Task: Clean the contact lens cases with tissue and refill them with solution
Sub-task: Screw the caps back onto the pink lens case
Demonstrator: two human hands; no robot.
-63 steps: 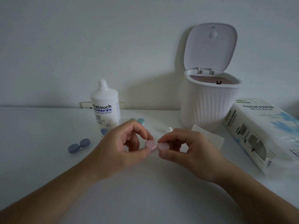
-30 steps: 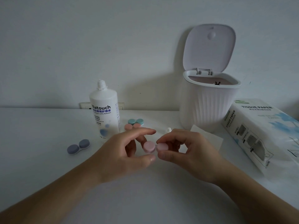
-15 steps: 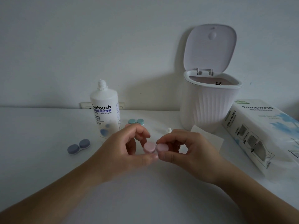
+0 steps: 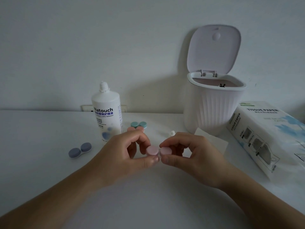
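Both hands meet above the white table (image 4: 41, 171). The left hand (image 4: 122, 154) pinches the left cap of a pink lens case (image 4: 158, 151) between thumb and curled fingers, and the right hand (image 4: 191, 154) pinches the right cap the same way; the two thumbs nearly touch under the case. Left of the hands, a blue-grey lens case (image 4: 80, 150) lies closed on the table. Just behind the left hand sit a peach case (image 4: 135, 129) and, beyond it, a teal case (image 4: 138, 124), beside the upright solution bottle (image 4: 107, 116). A small white cap (image 4: 172, 133) and a flat tissue sheet (image 4: 214, 141) lie behind the right hand. Farther right rests the tissue paper pack (image 4: 267, 134), and against the wall stands a ribbed white bin (image 4: 212, 111), lid raised.
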